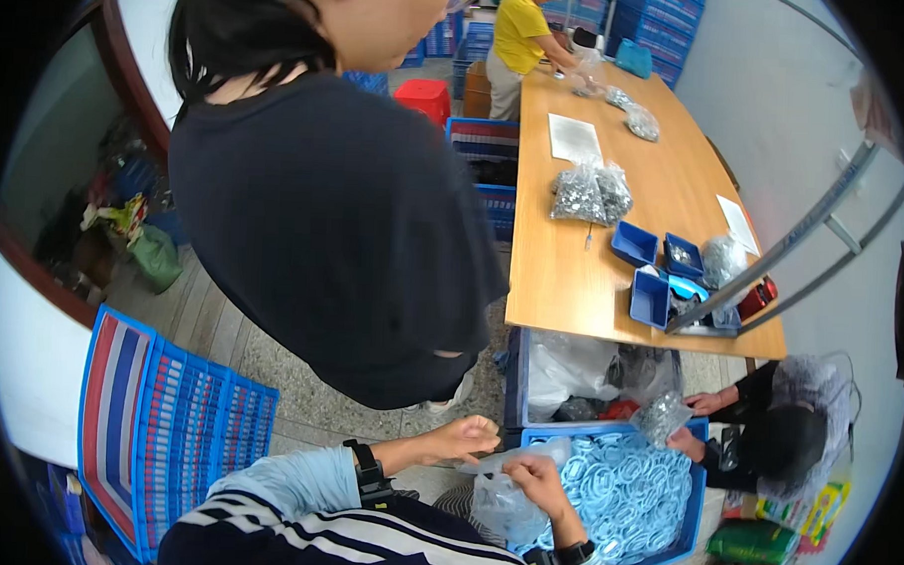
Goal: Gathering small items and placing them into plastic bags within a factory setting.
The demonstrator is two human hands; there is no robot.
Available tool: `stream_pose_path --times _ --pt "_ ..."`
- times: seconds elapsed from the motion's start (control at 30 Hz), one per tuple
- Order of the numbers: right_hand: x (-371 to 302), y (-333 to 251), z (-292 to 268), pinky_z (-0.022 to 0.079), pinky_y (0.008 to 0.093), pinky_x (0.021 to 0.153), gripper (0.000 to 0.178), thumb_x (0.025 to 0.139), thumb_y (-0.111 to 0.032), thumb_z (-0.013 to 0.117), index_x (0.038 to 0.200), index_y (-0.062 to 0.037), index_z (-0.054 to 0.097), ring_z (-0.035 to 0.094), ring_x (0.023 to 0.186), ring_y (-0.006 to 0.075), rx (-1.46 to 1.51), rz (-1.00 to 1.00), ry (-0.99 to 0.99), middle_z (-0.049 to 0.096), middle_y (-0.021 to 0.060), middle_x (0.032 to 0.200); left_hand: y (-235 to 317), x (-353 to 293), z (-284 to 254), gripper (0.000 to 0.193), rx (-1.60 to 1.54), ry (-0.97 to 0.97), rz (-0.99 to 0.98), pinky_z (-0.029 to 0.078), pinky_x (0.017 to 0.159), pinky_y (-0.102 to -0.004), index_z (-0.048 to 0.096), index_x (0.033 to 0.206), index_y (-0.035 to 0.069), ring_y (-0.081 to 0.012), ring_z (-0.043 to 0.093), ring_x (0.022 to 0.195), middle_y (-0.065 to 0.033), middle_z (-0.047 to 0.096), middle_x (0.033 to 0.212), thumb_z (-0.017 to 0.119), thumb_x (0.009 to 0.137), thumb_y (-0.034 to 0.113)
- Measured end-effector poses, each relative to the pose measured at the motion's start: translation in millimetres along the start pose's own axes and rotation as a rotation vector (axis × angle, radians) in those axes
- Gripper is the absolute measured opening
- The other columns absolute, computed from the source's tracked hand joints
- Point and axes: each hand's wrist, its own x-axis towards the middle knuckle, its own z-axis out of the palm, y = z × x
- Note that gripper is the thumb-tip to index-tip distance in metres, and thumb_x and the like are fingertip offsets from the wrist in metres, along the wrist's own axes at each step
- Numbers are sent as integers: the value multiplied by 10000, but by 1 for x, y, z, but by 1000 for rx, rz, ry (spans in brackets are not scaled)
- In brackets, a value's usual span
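Observation:
A clear plastic bag (pixel 504 508) hangs below my two hands at the lower middle, over the near left side of a blue crate (pixel 691 510). My left hand (pixel 456 439) is closed with curled fingers at the bag's upper left edge; exactly where it grips is hard to see. My right hand (pixel 539 482) pinches the bag's top at its right side. Many light blue ring-shaped plastic pieces (pixel 624 498) fill the crate beside my right hand. What the bag contains cannot be made out.
A co-worker (pixel 790 444) at the right holds a bag of small parts (pixel 660 419) over the crate. A person in black (pixel 325 218) stands close ahead. A wooden table (pixel 665 180) bears blue trays (pixel 635 244) and bagged parts (pixel 580 194). Striped crates (pixel 183 423) stand at left.

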Motion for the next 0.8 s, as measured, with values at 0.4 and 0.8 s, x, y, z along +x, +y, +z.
stream_pose_path --times 0.4,0.8 --pt "68 -74 77 412 194 566 150 832 -103 554 811 28 623 506 639 47 -48 -190 189 603 -1 714 63 -9 -49 278 23 -59 247 454 664 -214 598 977 30 -58 545 752 7 588 822 487 888 269" --pt "193 -85 -92 341 176 528 154 805 -92 542 688 -5 590 425 583 9 -7 -359 495 523 -55 628 214 150 -87 221 495 401 787 309 457 -189 526 716 21 -2 389 532 32 470 566 537 862 187"
